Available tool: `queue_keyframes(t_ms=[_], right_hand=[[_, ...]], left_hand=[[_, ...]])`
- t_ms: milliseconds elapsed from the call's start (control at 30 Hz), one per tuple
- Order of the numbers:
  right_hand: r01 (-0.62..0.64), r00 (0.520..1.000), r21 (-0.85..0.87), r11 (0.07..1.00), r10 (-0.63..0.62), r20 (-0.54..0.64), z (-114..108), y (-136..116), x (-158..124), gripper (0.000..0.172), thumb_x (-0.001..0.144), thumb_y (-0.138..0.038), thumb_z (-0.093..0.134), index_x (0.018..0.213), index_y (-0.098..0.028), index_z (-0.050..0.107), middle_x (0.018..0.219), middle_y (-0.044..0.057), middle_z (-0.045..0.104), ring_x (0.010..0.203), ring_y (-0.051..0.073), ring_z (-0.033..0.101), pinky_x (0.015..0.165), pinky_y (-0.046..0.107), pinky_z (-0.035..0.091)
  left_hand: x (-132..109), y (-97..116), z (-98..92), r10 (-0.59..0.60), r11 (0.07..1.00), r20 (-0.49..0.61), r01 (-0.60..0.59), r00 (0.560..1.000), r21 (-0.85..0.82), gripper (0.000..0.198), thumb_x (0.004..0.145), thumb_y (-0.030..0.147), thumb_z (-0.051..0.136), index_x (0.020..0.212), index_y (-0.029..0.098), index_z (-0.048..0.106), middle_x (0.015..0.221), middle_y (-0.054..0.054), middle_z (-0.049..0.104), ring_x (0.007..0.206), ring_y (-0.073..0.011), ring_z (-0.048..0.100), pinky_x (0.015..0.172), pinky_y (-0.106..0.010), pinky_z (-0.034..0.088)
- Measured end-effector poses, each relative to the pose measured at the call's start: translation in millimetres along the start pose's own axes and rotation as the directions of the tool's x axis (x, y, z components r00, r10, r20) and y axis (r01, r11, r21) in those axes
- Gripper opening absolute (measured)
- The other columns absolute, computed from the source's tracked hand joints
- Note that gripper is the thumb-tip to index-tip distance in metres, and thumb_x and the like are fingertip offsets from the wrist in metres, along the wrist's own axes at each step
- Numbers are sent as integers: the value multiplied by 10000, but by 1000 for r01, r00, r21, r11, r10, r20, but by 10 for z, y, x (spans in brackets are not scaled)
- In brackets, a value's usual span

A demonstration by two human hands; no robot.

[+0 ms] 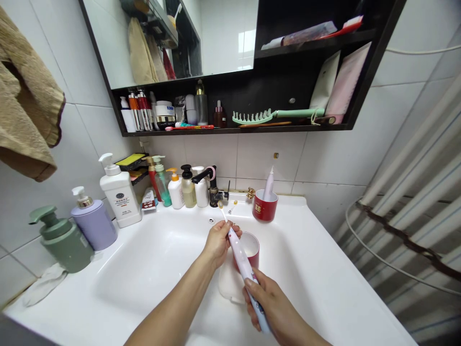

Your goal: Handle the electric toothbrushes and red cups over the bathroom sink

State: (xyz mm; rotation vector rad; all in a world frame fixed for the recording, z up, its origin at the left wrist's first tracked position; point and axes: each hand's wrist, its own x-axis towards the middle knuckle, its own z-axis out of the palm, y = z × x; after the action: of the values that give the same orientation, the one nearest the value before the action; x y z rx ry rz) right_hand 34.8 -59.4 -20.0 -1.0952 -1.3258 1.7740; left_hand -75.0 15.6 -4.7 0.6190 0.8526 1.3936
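Toothbrush slants over the basin, lower middle of the frame. My right grip is clamped round its handle, my left grip pinches near its neck; I should work both in line, fingers off the bristles.

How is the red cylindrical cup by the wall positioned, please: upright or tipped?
The cup is upright: its mouth faces up, a pale pointed device inside.

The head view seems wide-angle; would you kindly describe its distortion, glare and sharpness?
Head view: the dark cabinet splays towards its top, the leftmost green pump bottle leans; bright patch reflected in the mirror; small decorations on the toothbrush handle look indistinct.
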Motion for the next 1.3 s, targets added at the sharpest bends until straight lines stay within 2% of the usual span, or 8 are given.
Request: queue_keyframes(t_ms=[300,500,733,833,933,1000,1100,1300], right_hand=[[155,978,-193,969,-178,-109,-24,120,40,369,701,-381,385,993,-160,339,484,-74,368,382,54,339,392,188,294],[68,997,24,997,-68,24,41,82,26,261,718,-390,345,847,-163,360,565,-56,388,347,27,322,341,173,262],[115,986,-68,991,-123,-112,60,104,45,250,719,-405,334,782,-165,363,482,-76,369,337,36,331,358,177,284],[187,963,-71,980,-197,-184,3,-27,134,244,716,-403,334,743,-167,387,482,-67,387,375,46,352,381,176,300],[350,878,-139,926,-376,-296,-129,-239,343,217,685,-372,392,777,-176,413,550,-47,449,461,67,418,445,184,352],[420,808,-216,881,-472,-353,-231,-348,522,208,661,-332,423,806,-187,397,615,-36,477,547,86,471,524,203,391],[412,783,-280,867,-494,-378,-354,-384,758,228,642,-330,427,817,-189,390,630,-26,504,567,107,494,533,225,399],[290,785,-461,839,-484,-387,-447,-166,954,209,608,-361,452,603,-157,499,556,10,532,538,136,481,511,243,356]], left_hand=[[-26,21,18,82,997,116,-81,990,-13,116,622,222,517,650,136,446,529,6,520,500,-98,524,574,-240,400],[-12,53,-26,20,997,182,-7,983,-71,137,614,230,530,630,140,427,528,10,510,507,-96,520,601,-256,401],[-140,-5,103,-17,1000,206,15,978,10,155,628,272,510,642,129,451,542,-19,533,513,-109,522,580,-256,399],[-176,-29,143,27,997,167,-39,986,68,207,628,296,507,743,125,487,647,-43,561,569,-104,526,602,-248,397],[-117,-82,86,136,958,121,-162,983,238,205,624,243,508,796,134,490,725,-45,556,630,-102,521,637,-248,391],[-58,-144,18,251,860,126,-281,960,426,152,633,187,475,776,138,488,751,-47,552,670,-107,514,659,-251,386],[-28,-253,-67,343,584,234,-402,910,706,128,622,125,428,725,155,498,753,-31,546,695,-112,498,681,-257,379],[-136,-364,-101,171,-35,469,-471,866,882,182,577,97,428,720,143,531,801,-57,542,789,-163,465,729,-283,347]])
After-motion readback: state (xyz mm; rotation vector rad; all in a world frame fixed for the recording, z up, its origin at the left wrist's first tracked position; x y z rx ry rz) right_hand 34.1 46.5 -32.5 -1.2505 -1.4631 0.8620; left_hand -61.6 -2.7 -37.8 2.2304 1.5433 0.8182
